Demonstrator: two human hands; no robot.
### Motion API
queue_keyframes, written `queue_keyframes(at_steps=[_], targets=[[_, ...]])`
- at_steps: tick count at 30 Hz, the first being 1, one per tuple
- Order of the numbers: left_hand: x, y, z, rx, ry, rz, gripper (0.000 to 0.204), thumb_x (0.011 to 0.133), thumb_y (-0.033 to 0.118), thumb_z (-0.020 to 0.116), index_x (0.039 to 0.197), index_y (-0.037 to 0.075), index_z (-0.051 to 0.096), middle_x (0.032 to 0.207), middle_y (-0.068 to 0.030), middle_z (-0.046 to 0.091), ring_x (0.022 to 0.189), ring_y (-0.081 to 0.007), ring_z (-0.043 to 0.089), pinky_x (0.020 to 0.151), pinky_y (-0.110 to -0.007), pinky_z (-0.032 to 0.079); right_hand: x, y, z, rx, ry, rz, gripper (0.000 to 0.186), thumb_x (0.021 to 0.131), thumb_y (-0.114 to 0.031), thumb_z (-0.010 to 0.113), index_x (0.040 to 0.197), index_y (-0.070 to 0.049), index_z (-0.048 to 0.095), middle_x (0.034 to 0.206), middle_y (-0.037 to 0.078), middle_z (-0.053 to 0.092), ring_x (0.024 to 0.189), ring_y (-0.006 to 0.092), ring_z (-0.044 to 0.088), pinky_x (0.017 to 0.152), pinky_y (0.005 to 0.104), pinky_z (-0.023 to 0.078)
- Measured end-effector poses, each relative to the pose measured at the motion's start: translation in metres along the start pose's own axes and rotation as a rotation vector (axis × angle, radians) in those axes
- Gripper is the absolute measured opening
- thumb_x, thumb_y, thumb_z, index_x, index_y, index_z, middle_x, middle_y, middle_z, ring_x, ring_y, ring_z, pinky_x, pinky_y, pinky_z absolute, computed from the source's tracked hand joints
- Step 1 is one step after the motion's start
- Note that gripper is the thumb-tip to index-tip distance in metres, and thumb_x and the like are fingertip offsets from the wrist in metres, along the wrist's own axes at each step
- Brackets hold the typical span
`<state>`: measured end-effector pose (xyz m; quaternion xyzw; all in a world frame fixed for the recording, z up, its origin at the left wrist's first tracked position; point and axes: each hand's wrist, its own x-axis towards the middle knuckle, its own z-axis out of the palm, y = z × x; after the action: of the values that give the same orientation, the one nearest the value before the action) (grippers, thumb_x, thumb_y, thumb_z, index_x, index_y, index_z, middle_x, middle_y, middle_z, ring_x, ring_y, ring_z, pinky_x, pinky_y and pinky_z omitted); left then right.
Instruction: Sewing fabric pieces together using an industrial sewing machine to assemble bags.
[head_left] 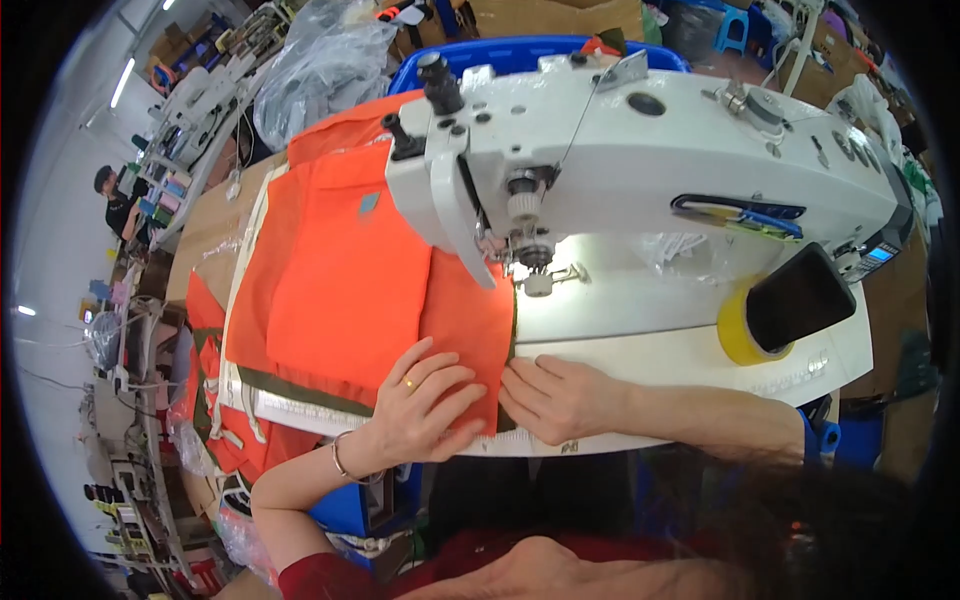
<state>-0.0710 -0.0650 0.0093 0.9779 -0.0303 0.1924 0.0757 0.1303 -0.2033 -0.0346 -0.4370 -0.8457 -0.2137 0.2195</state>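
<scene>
An orange fabric panel [350,280] with a stitched patch pocket and a small grey-green tag lies on the sewing machine's bed, an olive layer [300,391] showing below it. Its right edge runs up to the presser foot and needle area [538,283] of the white sewing machine [620,150]. My left hand [428,400] rests on the panel near its lower right corner, fingers spread, with a ring and a bracelet on. Beside it, my right hand [560,398] has its fingers bent together on the fabric's right edge; its thumb is hidden.
A black phone [800,298] leans on a yellow tape roll [742,325] at the right of the bed. Behind the machine is a blue bin [540,45]. More orange and olive pieces [255,440] hang at the left. Farther left, a person [122,205] is near other machines.
</scene>
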Motion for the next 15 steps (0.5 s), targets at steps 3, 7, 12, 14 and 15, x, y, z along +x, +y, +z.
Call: queue_keyframes(at_steps=[3,7,12,14,15], targets=[[-0.013,0.018,0.0,0.057,0.031,-0.022,0.04,0.075,0.04,0.077,0.097,0.01,0.065,0.104,-0.0069,0.059,0.103,-0.027,0.059,0.103,-0.052,0.042,0.004,0.003,-0.005,-0.009,0.078,-0.056,0.032,0.07,-0.017,0.06,0.095,0.002,0.067,0.101,0.017,0.067,0.089,0.0253,0.064,0.068,0.0301,0.051],[-0.023,0.015,0.014,0.2,0.124,0.031,0.039,0.077,0.042,0.077,0.095,0.011,0.062,0.103,-0.0067,0.058,0.1,-0.0254,0.058,0.102,-0.053,0.043,0.007,0.002,-0.007,-0.03,0.174,-0.073,0.029,0.071,-0.018,0.06,0.091,0.002,0.066,0.095,0.015,0.065,0.083,0.0236,0.061,0.065,0.0287,0.046],[-0.026,0.014,0.013,0.268,0.185,0.133,0.023,0.078,0.024,0.072,0.094,0.008,0.067,0.094,-0.0058,0.062,0.091,-0.022,0.06,0.098,-0.05,0.048,0.009,-0.003,-0.006,-0.039,0.185,-0.09,0.028,0.072,-0.017,0.061,0.091,0.002,0.067,0.094,0.014,0.065,0.083,0.0231,0.061,0.064,0.029,0.047],[-0.024,0.016,0.009,0.276,0.189,0.183,0.019,0.077,0.018,0.07,0.093,0.007,0.069,0.09,-0.0055,0.063,0.088,-0.0209,0.06,0.096,-0.048,0.049,0.008,-0.003,-0.007,-0.034,0.186,-0.087,0.028,0.072,-0.017,0.061,0.091,0.002,0.067,0.094,0.015,0.065,0.084,0.0232,0.061,0.064,0.0293,0.047],[-0.022,0.018,0.007,0.269,0.178,0.202,0.019,0.076,0.015,0.068,0.093,0.005,0.07,0.089,-0.0055,0.064,0.086,-0.0202,0.06,0.096,-0.047,0.05,0.007,-0.004,-0.008,-0.029,0.189,-0.081,0.028,0.073,-0.017,0.062,0.092,0.002,0.067,0.094,0.015,0.065,0.084,0.0234,0.062,0.064,0.0295,0.048]])
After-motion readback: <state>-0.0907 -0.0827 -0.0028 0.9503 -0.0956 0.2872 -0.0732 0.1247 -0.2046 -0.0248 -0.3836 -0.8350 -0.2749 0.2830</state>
